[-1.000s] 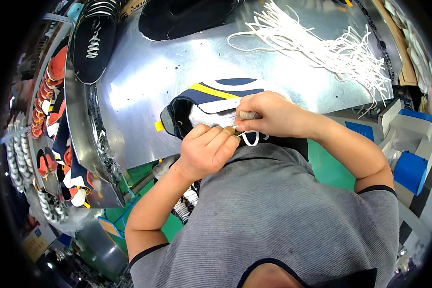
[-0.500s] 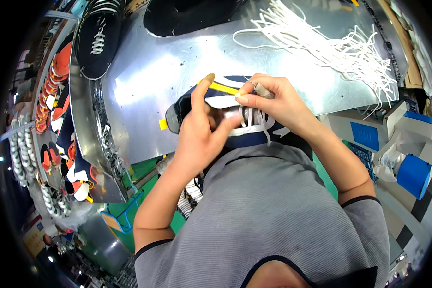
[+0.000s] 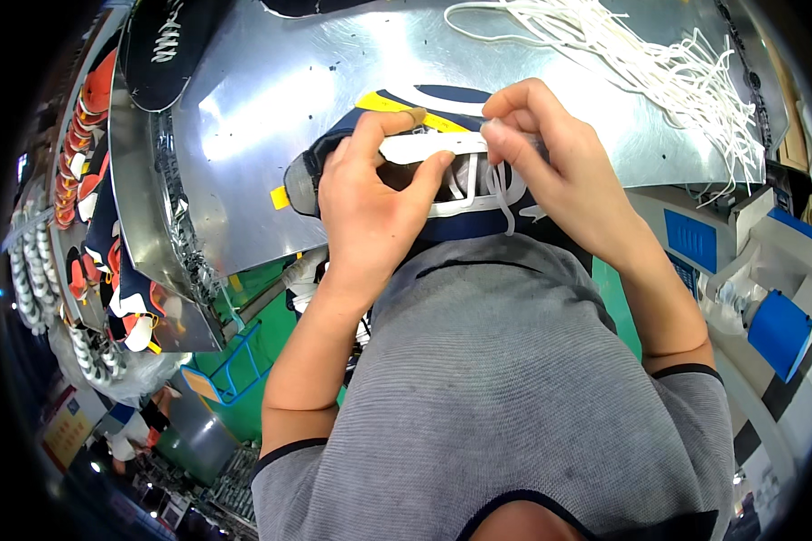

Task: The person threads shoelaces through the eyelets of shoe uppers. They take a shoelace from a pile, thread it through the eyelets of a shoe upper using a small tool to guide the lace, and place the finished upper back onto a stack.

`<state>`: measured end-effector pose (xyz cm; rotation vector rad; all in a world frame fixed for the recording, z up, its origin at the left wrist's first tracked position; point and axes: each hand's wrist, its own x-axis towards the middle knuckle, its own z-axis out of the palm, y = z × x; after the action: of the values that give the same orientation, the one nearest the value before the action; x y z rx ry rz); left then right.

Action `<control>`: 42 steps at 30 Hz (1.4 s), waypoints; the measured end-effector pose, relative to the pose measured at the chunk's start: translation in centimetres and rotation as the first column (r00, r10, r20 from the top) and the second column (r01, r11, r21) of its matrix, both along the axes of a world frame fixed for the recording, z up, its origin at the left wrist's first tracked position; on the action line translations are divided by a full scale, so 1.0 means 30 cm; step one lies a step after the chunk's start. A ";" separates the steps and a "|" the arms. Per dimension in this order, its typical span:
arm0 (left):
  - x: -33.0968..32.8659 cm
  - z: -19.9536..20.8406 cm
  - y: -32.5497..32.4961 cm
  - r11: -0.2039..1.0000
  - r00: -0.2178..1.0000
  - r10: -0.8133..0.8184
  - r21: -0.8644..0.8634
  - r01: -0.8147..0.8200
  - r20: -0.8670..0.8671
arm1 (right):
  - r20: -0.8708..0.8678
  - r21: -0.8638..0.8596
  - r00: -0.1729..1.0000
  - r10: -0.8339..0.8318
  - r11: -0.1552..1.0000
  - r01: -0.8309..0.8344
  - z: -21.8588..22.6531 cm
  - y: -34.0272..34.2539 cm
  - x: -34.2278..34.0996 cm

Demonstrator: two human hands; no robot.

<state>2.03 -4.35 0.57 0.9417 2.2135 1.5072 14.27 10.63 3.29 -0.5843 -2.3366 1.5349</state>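
Observation:
A navy shoe [image 3: 465, 225] with white stripes and a yellow strip [image 3: 438, 123] lies sideways by the table's near edge, its grey heel end to the left. My left hand [image 3: 365, 189] grips the white edge of the lacing opening, thumb inside and fingers over the far side. A white shoelace [image 3: 471, 176] crosses the opening and its loose part hangs toward me. My right hand [image 3: 550, 149] is closed in a pinch at the right end of that edge. The wrapped-handle hand tool seen in it earlier is now mostly hidden by the fingers.
A pile of white laces [image 3: 641, 68] lies at the far right of the metal table [image 3: 262, 171]. A black laced shoe [image 3: 158, 68] is at the far left. Shoe parts [image 3: 140, 298] fill a rack on the left, and a white and blue machine [image 3: 740, 270] stands right.
My right hand has turned, hiding the tool's handle. My left thumb has drawn back against the white edge. The whole view has shifted, with the table appearing higher.

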 end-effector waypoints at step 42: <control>-0.017 0.165 -0.046 0.977 0.976 -0.065 -0.211 0.020 -0.207 | -0.123 0.205 0.961 -0.246 0.942 0.267 -0.110 0.110 -0.036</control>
<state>1.51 -5.74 5.52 1.1183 2.4239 1.1746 13.18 13.92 0.00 -0.7099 -2.2159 1.1459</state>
